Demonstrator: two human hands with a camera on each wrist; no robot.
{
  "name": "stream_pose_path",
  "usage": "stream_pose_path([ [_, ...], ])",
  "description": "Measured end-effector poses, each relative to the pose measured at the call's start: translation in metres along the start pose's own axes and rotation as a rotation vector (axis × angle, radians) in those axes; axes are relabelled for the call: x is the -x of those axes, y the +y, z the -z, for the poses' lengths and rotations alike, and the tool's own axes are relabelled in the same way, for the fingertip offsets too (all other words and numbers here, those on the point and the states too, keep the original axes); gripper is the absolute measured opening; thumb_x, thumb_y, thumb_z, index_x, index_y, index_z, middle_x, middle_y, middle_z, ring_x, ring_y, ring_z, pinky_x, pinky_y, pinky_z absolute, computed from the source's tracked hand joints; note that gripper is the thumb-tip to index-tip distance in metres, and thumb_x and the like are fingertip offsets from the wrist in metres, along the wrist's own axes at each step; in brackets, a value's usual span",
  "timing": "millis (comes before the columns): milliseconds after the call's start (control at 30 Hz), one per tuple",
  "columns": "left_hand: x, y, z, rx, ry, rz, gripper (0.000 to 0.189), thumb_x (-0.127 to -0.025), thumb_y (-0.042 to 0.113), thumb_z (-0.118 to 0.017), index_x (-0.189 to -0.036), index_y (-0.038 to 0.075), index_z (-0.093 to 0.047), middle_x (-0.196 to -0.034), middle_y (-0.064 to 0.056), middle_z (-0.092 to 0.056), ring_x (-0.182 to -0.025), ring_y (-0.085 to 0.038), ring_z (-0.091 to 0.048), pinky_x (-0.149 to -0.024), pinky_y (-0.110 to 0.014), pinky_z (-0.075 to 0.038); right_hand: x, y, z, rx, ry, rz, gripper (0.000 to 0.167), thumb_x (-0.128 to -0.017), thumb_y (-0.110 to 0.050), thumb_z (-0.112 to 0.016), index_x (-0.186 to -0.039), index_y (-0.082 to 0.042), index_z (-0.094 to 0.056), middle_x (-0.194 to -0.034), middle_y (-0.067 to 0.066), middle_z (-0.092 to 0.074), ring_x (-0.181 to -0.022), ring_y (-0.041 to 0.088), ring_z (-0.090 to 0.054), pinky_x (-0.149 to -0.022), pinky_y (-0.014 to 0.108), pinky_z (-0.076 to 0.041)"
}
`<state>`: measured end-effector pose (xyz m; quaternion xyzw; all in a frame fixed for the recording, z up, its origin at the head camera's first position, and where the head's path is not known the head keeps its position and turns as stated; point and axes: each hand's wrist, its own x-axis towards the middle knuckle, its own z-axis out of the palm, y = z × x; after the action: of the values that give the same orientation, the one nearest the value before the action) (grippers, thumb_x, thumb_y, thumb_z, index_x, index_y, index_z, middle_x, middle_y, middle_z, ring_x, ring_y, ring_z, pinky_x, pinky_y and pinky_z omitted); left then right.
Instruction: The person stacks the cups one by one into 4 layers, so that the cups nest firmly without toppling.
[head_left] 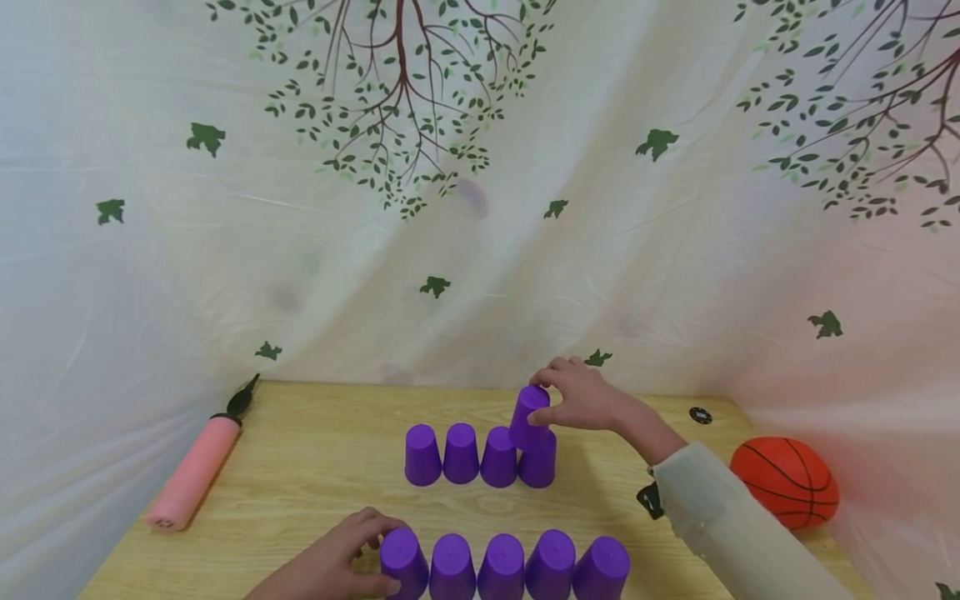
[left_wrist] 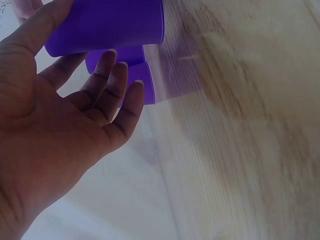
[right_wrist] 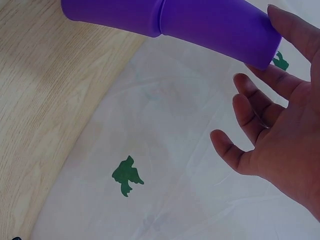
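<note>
Hand on the right [head_left: 581, 400], bent partway, pinches a plain purple cup [head_left: 523, 423] (upside down, narrow end up), its rim touching the right-end cup [head_left: 537, 467] of a far row of four [head_left: 461, 454]. The left hand [head_left: 341, 554], half curled, pinches the left-end cup [head_left: 405, 557] of five nearer cups [head_left: 501, 568] on the counter [head_left: 315, 442].
</note>
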<state>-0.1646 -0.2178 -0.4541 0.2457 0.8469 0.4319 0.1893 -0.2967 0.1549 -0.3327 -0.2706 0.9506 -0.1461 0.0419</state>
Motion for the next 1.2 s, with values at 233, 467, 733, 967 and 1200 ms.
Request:
stream_pose_path([
  [233,0.000,0.001,0.000,0.015,-0.008,0.019,0.046,-0.090,0.036,-0.075,-0.132,0.027,-0.061,-0.118,0.000,-0.057,-0.102,-0.002,-0.050,-0.082,-0.026,-0.046,-0.001,0.001,-0.001,0.003,0.003,-0.006,0.048,-0.085,-0.044,-0.073,-0.121,-0.013,-0.067,-0.121,0.011,-0.061,-0.111,0.032,-0.051,-0.088,0.056,-0.044],
  [467,-0.001,0.001,-0.001,0.026,-0.008,0.042,0.046,-0.089,0.036,-0.075,-0.132,0.027,-0.061,-0.118,0.000,-0.057,-0.100,-0.003,-0.049,-0.081,-0.025,-0.046,0.002,0.002,-0.003,0.005,0.009,-0.009,0.054,-0.086,-0.045,-0.073,-0.126,-0.010,-0.065,-0.124,0.013,-0.062,-0.113,0.033,-0.052,-0.092,0.058,-0.043],
  [733,0.000,0.001,0.001,-0.018,0.018,0.030,0.045,-0.090,0.039,-0.074,-0.132,0.027,-0.060,-0.118,0.002,-0.058,-0.102,-0.003,-0.051,-0.081,-0.026,-0.047,0.013,0.014,-0.004,-0.022,0.037,0.017,0.060,-0.088,-0.051,-0.069,-0.131,-0.010,-0.062,-0.123,0.013,-0.061,-0.114,0.033,-0.053,-0.091,0.059,-0.044],
  [967,0.002,0.009,0.011,-0.110,0.083,-0.020,0.044,-0.091,0.042,-0.072,-0.132,0.029,-0.060,-0.117,0.005,-0.058,-0.105,-0.005,-0.052,-0.083,-0.028,-0.049,0.038,0.027,-0.001,-0.039,0.085,0.015,0.061,-0.090,-0.053,-0.067,-0.132,-0.010,-0.062,-0.121,0.011,-0.062,-0.112,0.033,-0.054,-0.087,0.056,-0.046],
  [1200,-0.004,0.023,0.022,-0.118,0.084,0.057,0.042,-0.090,0.048,-0.071,-0.128,0.035,-0.061,-0.117,0.004,-0.056,-0.108,-0.015,-0.053,-0.083,-0.031,-0.050,0.077,0.038,0.003,-0.046,0.125,-0.007,0.059,-0.091,-0.053,-0.067,-0.133,-0.012,-0.060,-0.114,0.005,-0.063,-0.105,0.025,-0.056,-0.082,0.046,-0.048],
])
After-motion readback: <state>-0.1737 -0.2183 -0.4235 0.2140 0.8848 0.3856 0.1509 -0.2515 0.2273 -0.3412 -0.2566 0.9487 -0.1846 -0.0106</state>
